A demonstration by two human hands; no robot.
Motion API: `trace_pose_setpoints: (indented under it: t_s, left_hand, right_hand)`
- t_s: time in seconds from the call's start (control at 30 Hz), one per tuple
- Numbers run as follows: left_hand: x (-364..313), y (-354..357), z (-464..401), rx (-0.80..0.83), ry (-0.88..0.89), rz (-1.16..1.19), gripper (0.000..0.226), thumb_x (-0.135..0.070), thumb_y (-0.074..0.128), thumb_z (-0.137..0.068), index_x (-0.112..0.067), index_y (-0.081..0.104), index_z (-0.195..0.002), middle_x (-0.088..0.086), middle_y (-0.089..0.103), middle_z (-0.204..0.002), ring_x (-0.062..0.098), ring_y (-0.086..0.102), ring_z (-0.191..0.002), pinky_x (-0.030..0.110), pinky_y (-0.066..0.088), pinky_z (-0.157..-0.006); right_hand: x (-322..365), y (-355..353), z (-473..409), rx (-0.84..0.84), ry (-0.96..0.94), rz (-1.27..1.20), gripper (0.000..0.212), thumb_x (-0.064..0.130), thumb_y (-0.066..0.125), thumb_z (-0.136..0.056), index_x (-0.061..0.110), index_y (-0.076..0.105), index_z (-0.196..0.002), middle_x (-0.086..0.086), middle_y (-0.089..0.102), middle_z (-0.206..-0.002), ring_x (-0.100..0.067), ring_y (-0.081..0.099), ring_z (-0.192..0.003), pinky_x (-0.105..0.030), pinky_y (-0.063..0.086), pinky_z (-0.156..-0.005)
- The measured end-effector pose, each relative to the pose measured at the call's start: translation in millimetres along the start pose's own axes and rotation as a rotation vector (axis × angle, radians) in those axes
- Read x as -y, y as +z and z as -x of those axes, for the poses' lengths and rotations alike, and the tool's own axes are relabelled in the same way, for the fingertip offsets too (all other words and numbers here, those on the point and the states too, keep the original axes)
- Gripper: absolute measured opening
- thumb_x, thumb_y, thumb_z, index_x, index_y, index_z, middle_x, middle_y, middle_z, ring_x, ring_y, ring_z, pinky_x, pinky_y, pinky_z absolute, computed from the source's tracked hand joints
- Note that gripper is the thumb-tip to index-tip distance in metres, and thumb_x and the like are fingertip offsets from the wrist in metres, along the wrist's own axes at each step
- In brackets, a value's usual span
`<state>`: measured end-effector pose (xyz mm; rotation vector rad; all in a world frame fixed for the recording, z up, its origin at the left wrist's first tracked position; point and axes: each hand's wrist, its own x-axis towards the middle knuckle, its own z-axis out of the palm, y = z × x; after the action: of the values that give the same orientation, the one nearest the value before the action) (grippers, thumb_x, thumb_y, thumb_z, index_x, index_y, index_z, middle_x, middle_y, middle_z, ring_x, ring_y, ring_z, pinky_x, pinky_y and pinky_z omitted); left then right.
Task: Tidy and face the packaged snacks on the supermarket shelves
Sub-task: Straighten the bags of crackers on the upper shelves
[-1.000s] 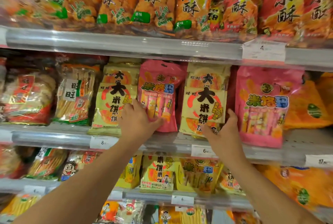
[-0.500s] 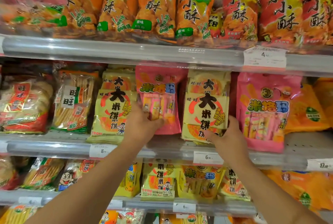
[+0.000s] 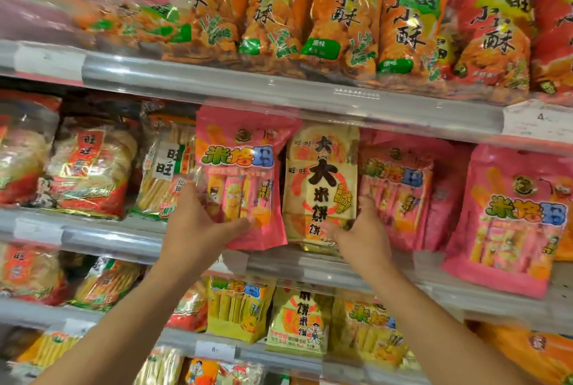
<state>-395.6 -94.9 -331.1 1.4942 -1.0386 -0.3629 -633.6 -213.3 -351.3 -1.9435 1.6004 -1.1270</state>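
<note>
The supermarket shelves (image 3: 279,90) carry packaged snacks in rows, and the facing looks only part done. On the top shelf the orange snack bags (image 3: 341,12) stand upright with labels forward, though several lean on one another. On the middle shelf (image 3: 102,235) the pink and yellow packs are mixed: a yellow rice-cracker pack (image 3: 322,186) stands between pink ones, and the large pink pack (image 3: 508,214) near the right end sits forward of the shelf edge. That row probably still needs sorting.

The left hand (image 3: 198,226) grasps a pink snack pack (image 3: 242,180) by its lower left corner, thumb across the front, holding it upright just above the shelf's front edge. The right hand (image 3: 362,229) is half curled at the yellow pack's lower right corner, beside another pink pack (image 3: 400,192); whether it grips either is unclear.
</note>
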Motion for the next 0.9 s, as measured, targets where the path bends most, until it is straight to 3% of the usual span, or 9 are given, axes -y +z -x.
trace_pose_setpoints:
  t_s: [0.17, 0.27, 0.4, 0.47, 0.53, 0.63, 0.73, 0.8, 0.9]
  left_hand:
    - [3, -13, 0, 0.015, 0.023, 0.013, 0.075, -0.056, 0.089, -0.038, -0.038, 0.044, -0.094, -0.003, 0.059, -0.081, 0.016, 0.064, -0.072, 0.045, 0.06, -0.062]
    - [4, -11, 3, 0.042, 0.006, 0.042, 0.085, -0.063, 0.09, -0.034, -0.039, 0.045, -0.102, -0.006, 0.059, -0.085, 0.007, 0.065, -0.076, 0.038, 0.06, -0.064]
    - [2, -3, 6, 0.11, 0.009, 0.046, 0.102, -0.058, 0.088, -0.039, -0.025, 0.041, -0.123, 0.0, 0.065, -0.1, 0.02, 0.068, -0.089, 0.047, 0.059, -0.076]
    - [1, 2, 8, 0.128, 0.036, 0.023, 0.092, -0.048, 0.093, -0.048, -0.025, 0.041, -0.121, -0.004, 0.063, -0.1, 0.013, 0.066, -0.089, 0.045, 0.059, -0.078]
    - [-1, 6, 12, 0.132, 0.067, 0.001, 0.082, -0.043, 0.093, -0.053, -0.031, 0.04, -0.115, -0.01, 0.06, -0.094, 0.001, 0.063, -0.081, 0.032, 0.058, -0.069]
    - [-9, 14, 21, 0.15, 0.125, -0.013, 0.074, -0.042, 0.092, -0.054, -0.044, 0.036, -0.103, -0.016, 0.06, -0.088, -0.016, 0.058, -0.077, 0.013, 0.045, -0.055]
    - [-23, 31, 31, 0.189, 0.215, -0.03, 0.071, -0.046, 0.09, -0.054, -0.052, 0.035, -0.098, -0.021, 0.06, -0.091, -0.017, 0.057, -0.082, 0.01, 0.042, -0.056]
    - [-30, 45, 38, 0.224, 0.279, -0.024, 0.075, -0.045, 0.089, -0.055, -0.054, 0.029, -0.099, -0.022, 0.059, -0.094, -0.013, 0.058, -0.085, 0.009, 0.044, -0.059]
    - [-36, 67, 47, 0.316, 0.296, 0.031, 0.08, -0.046, 0.088, -0.055, -0.055, 0.025, -0.104, -0.022, 0.058, -0.099, -0.009, 0.06, -0.086, 0.013, 0.048, -0.066]
  right_hand:
    - [14, 17, -12, 0.068, 0.032, 0.063, 0.076, 0.048, 0.07, -0.082, 0.009, 0.036, -0.139, -0.008, 0.063, -0.121, -0.031, 0.061, -0.108, -0.04, 0.051, -0.086]
    - [18, 20, -14, 0.086, 0.039, 0.065, 0.069, 0.046, 0.069, -0.084, 0.011, 0.037, -0.135, -0.006, 0.065, -0.111, -0.026, 0.062, -0.094, -0.036, 0.051, -0.077]
    - [25, 18, -11, 0.106, 0.06, 0.088, 0.05, 0.033, 0.065, -0.086, 0.013, 0.041, -0.125, 0.001, 0.059, -0.084, -0.017, 0.06, -0.071, -0.041, 0.056, -0.07]
    - [30, 13, -4, 0.108, 0.053, 0.085, 0.049, 0.029, 0.06, -0.09, 0.011, 0.041, -0.132, 0.001, 0.063, -0.093, -0.012, 0.059, -0.074, -0.037, 0.055, -0.075]
    - [35, 4, 11, 0.051, 0.02, 0.035, 0.054, 0.031, 0.055, -0.095, 0.013, 0.036, -0.143, 0.001, 0.062, -0.119, -0.01, 0.06, -0.088, -0.031, 0.051, -0.085]
    - [42, -14, 45, 0.053, -0.046, -0.255, 0.036, 0.044, 0.057, -0.092, 0.033, 0.052, -0.125, 0.021, 0.059, -0.117, 0.01, 0.056, -0.094, -0.008, 0.045, -0.081]
    - [52, -28, 73, 0.181, -0.02, -0.486, 0.035, 0.061, 0.062, -0.077, 0.051, 0.052, -0.108, 0.039, 0.06, -0.1, 0.023, 0.054, -0.092, -0.002, 0.045, -0.071]
    - [53, -33, 81, 0.16, -0.059, -0.477, 0.034, 0.055, 0.07, -0.077, 0.052, 0.048, -0.103, 0.053, 0.053, -0.092, 0.031, 0.049, -0.087, 0.006, 0.038, -0.063]
    - [38, -45, 82, 0.064, -0.052, -0.456, 0.032, 0.038, 0.075, -0.081, 0.045, 0.049, -0.098, 0.051, 0.055, -0.08, 0.031, 0.051, -0.079, 0.006, 0.037, -0.059]
